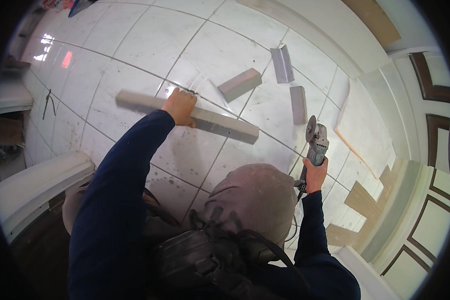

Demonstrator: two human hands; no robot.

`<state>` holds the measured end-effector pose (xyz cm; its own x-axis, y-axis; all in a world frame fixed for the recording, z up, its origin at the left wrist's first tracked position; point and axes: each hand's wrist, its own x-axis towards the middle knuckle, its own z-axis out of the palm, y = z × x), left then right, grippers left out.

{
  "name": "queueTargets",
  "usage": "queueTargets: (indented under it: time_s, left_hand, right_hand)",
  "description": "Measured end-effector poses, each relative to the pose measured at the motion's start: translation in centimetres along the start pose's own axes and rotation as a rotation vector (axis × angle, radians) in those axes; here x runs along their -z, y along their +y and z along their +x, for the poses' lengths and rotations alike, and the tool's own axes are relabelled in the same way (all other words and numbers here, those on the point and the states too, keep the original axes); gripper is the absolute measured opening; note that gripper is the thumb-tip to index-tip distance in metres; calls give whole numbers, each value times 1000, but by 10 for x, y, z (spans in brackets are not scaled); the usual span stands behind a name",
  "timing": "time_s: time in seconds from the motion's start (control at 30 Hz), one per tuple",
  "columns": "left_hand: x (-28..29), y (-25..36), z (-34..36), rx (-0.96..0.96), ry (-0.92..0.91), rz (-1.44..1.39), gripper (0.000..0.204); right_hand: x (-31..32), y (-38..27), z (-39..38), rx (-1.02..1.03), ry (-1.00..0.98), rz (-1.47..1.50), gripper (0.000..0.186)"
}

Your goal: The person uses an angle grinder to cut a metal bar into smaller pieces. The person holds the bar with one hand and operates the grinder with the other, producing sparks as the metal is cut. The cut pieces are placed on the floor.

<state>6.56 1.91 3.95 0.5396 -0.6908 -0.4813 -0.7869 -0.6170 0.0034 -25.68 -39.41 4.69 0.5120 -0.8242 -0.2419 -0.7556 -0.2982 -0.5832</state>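
Note:
My left hand (180, 106) grips a long grey bar (227, 129) around its middle, the bar lying crosswise over the white floor tiles or held just above them; I cannot tell which. My right hand (316, 172) is closed round the body of an angle grinder (319, 142), its disc pointing forward and a cord trailing back. Ahead of both hands lie two short grey blocks, one angled (240, 85) and one nearly upright in the picture (298, 104), plus a grey angled offcut (282, 63).
At the left is a white moulded ledge (45, 200). Brown thin boards (360, 202) and an orange strip (355, 152) lie at the right, beside panelled white-and-brown doors (425, 222). A dark thin strand (47, 105) lies on the tiles (145, 40).

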Motion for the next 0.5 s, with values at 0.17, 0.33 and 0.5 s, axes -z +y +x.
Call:
queueTargets:
  time_s: [0.17, 0.33, 0.5]
  left_hand:
    - [35, 20, 31, 204, -238, -200, 73]
    - [26, 61, 97, 314, 420, -476, 39]
    - [-4, 66, 120, 409, 471, -428, 27]
  right_hand:
    - [4, -12, -2, 2, -7, 32, 70]
    - [5, -14, -6, 28, 1, 14, 72]
    - [6, -19, -12, 25, -40, 29, 71]
